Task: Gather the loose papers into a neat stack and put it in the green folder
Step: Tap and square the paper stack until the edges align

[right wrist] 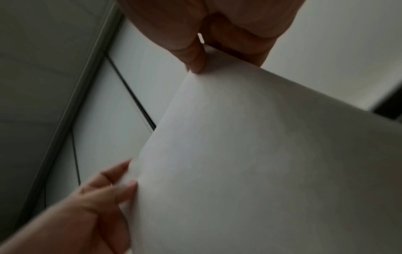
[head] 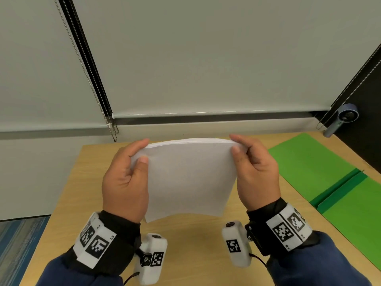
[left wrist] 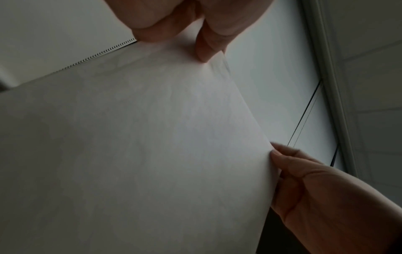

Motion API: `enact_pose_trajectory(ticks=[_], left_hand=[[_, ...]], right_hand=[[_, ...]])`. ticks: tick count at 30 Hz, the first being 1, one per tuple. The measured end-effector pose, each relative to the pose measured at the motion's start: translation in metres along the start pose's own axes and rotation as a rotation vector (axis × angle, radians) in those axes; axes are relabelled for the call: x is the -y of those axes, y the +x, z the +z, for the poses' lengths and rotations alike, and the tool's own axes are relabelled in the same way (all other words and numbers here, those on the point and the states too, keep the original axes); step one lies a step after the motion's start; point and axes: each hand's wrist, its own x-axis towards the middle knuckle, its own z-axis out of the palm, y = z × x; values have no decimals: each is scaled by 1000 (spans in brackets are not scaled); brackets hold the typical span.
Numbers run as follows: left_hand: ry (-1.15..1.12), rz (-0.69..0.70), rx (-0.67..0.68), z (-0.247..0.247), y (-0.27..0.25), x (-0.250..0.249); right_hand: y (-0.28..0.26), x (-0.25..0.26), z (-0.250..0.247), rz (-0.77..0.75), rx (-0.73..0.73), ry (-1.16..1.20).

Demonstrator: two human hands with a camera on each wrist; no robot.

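A stack of white papers stands upright and slightly bowed above the wooden table; its lower edge appears to hang just clear of the top. My left hand pinches the stack's upper left corner, thumb in front and fingers behind. My right hand pinches the upper right corner the same way. The green folder lies open flat on the table to the right, empty. In the left wrist view the papers fill the frame below my left hand. The right wrist view shows the papers under my right hand.
A small blue-grey device sits at the far right corner beyond the folder. Bead chains hang from the window blinds behind the table. The table's left edge drops to blue carpet.
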Motion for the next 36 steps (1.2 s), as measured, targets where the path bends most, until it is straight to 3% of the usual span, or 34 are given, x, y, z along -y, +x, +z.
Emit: enact_pose_trajectory(ticks=[5, 13, 22, 26, 30, 33, 36], left_hand=[[-83, -34, -14, 1, 2, 7], [-279, -52, -73, 3, 14, 6], [-465, -189, 23, -1, 10, 16], [-419, -297, 141, -2, -6, 36], [-305, -427, 218, -1, -26, 69], [-205, -476, 253, 0, -32, 81], [-162, -428, 239, 3, -26, 72]], right_hand=[[3, 5, -4, 211, -51, 292], [2, 3, 2, 262, -114, 446], [1, 4, 3, 239, -152, 366], [-13, -11, -2, 250, -11, 255], [-42, -44, -6, 452, 188, 147], [-56, -59, -8, 585, 239, 89], [-55, -52, -15, 550, 237, 116]])
